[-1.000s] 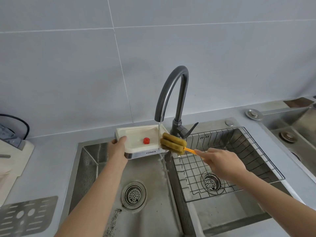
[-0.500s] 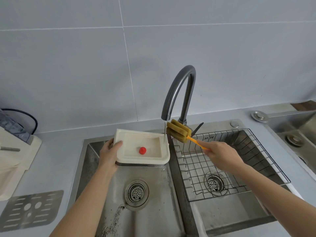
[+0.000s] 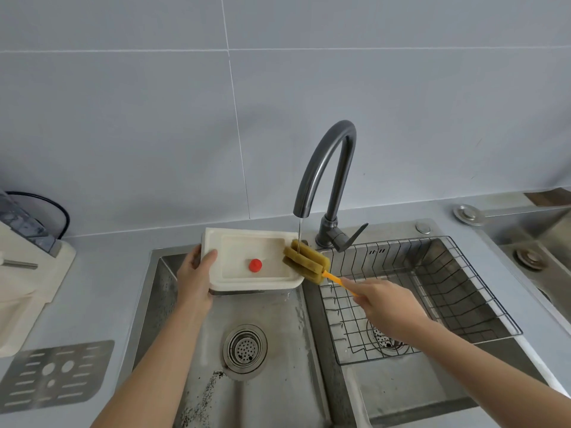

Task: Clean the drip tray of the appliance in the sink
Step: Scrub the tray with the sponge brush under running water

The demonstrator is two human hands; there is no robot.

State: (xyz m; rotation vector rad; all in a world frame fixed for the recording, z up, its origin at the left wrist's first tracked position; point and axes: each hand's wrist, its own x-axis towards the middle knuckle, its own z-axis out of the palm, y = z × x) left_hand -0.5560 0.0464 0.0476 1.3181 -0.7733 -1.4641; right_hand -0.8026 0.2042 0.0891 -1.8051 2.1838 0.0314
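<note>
My left hand (image 3: 195,277) grips the left end of the cream drip tray (image 3: 244,279), which has a red float knob (image 3: 255,265) in its basin and is held over the left sink bowl (image 3: 268,335). My right hand (image 3: 381,304) holds the orange handle of a yellow-green sponge brush (image 3: 306,264). The sponge head lies on the tray's right rim. A thin stream of water from the dark faucet (image 3: 327,177) falls onto the sponge.
A wire rack (image 3: 432,291) sits in the right sink bowl. A metal grille plate (image 3: 52,375) lies on the counter at the lower left, beside a cream appliance (image 3: 27,273). The left bowl's drain (image 3: 245,349) has dark specks near it.
The tray has tipped flatter and shifted left under the faucet. The sponge brush came down from beside the spout onto the tray's right rim, into the water stream.
</note>
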